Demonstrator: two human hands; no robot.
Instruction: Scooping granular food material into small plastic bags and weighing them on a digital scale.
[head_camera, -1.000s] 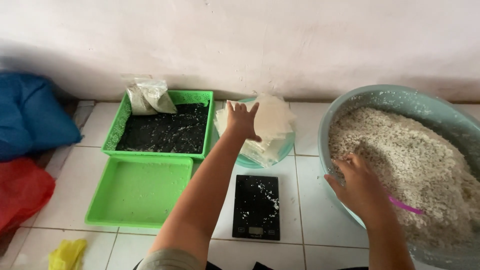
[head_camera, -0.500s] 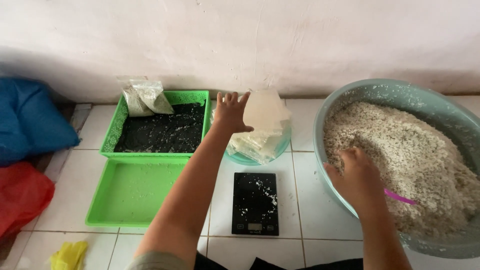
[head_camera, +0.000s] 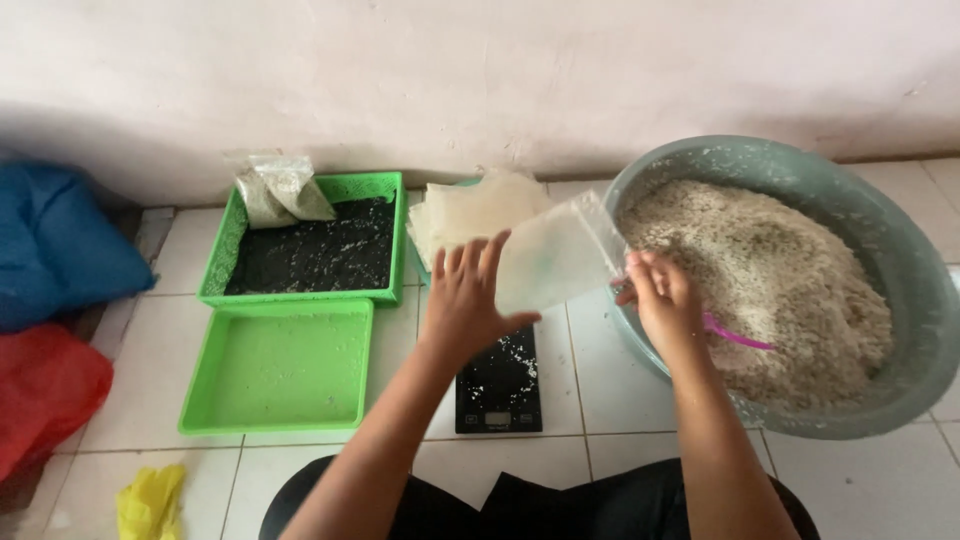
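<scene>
Both hands hold one clear empty plastic bag in the air above the black digital scale. My left hand grips the bag's left edge. My right hand pinches its right edge at the rim of the big grey-green basin. The basin is full of pale rice-like grain, with a pink scoop handle sticking out of it. Behind the bag lies a stack of more clear bags in a small bowl.
A green tray with a black liner and two filled bags stands at the back left. An empty green tray lies in front of it. Blue, red and yellow bags lie far left. A wall runs behind.
My left hand lifted a bag off the stack and brought it down and right over the scale. My right hand left the grain and took the bag's other edge.
</scene>
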